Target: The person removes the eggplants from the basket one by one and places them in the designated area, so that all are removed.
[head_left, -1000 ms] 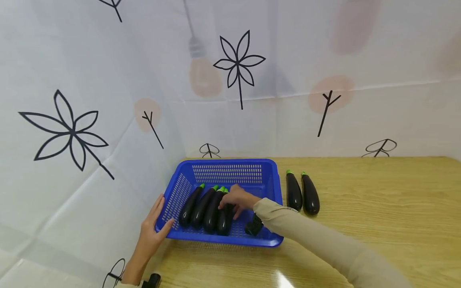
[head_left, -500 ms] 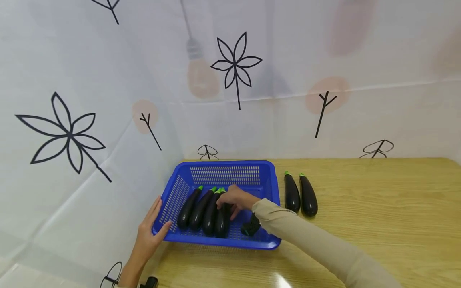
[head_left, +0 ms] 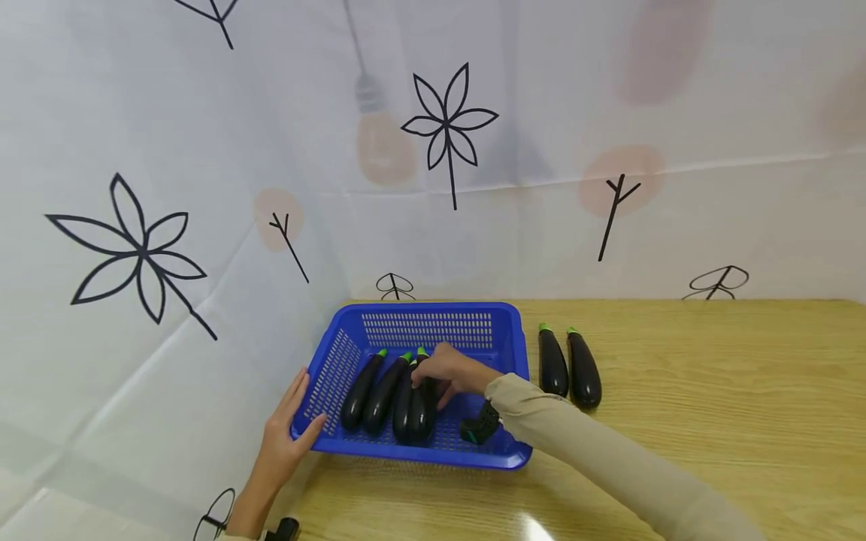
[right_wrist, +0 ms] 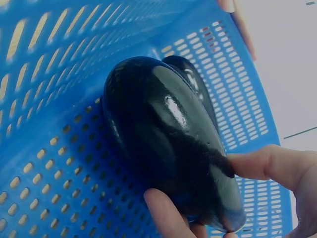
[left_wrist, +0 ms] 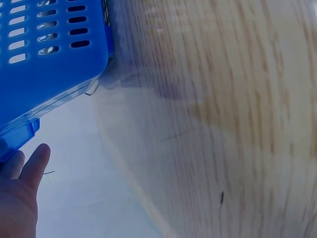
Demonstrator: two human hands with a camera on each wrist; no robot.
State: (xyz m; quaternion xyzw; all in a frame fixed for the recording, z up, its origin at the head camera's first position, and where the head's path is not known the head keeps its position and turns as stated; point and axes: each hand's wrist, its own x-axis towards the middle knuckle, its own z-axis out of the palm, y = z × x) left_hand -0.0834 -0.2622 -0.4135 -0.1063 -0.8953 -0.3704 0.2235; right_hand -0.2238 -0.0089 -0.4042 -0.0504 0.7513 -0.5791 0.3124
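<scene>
In the head view, a blue plastic basket (head_left: 433, 456) holds several dark eggplants side by side, green stems pointing away. My right hand (head_left: 452, 370) reaches inside and grips the rightmost eggplant (head_left: 424, 413), thumb on one side and fingers on the other. Its neighbour (head_left: 402, 417) lies tight against it. The right wrist view shows the glossy eggplant (right_wrist: 163, 119) between thumb and fingertips; part of another eggplant (right_wrist: 190, 82) shows behind it. My left hand (head_left: 284, 432) rests on the basket's left front corner with fairly straight fingers, the thumb over the rim.
Two more eggplants (head_left: 584, 370) lie on the wooden table (head_left: 717, 391), just right of the basket. A white cloth (head_left: 541, 240) with plant drawings hangs behind the table and along its left side. A dark wrist camera (head_left: 480, 428) sits below my right wrist.
The two rightmost eggplants in the basket have shifted, and a wider gap shows between them and the eggplant to their left. My left hand keeps its place on the basket corner.
</scene>
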